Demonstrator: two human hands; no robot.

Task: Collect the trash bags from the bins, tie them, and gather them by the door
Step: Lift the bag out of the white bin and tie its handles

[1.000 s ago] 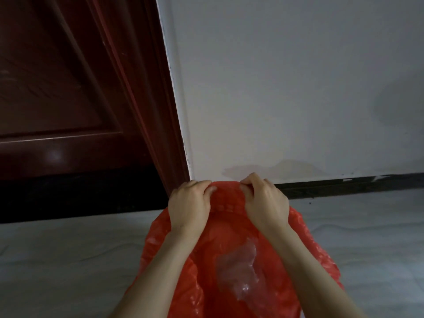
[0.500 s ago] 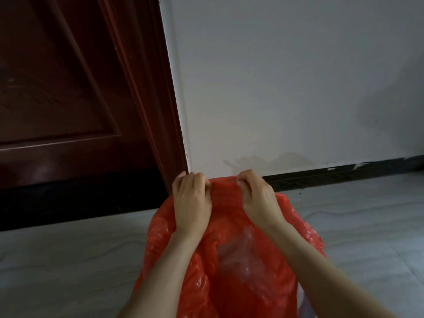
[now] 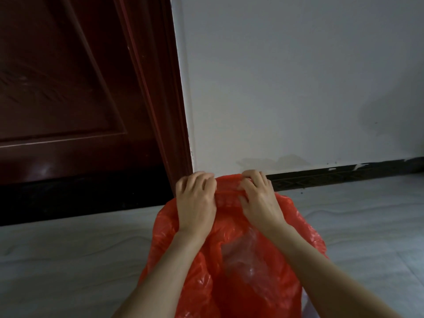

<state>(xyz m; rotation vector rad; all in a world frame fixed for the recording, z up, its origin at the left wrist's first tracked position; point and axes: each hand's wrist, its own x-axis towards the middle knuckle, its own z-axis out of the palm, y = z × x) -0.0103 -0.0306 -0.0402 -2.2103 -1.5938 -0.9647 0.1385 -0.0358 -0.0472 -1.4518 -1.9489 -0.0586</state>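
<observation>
— Since the frame half a second back, both hands had crept a little further along the bag's far rim, and my view had tipped down slightly; the bag itself sat where it was.

— What were they holding?

— My left hand [image 3: 196, 200] and right hand [image 3: 258, 198] were each curled shut on the top edge of the red trash bag [image 3: 231, 260], knuckles up, close together with a short rolled band of plastic between them. I pinched it there, I judged, to gather the mouth into something I could knot.

— And the bag?

— It stood on the pale floor [image 3: 68, 260], right at the foot of the white wall [image 3: 286, 88] and just beside the dark door [image 3: 68, 88], so it was already at its drop spot. Something clear and crinkled [image 3: 243, 255] showed through the thin skin.

— Tied yet?

— No knot that I could see. Thin film like that could tear if I hauled on it.
</observation>
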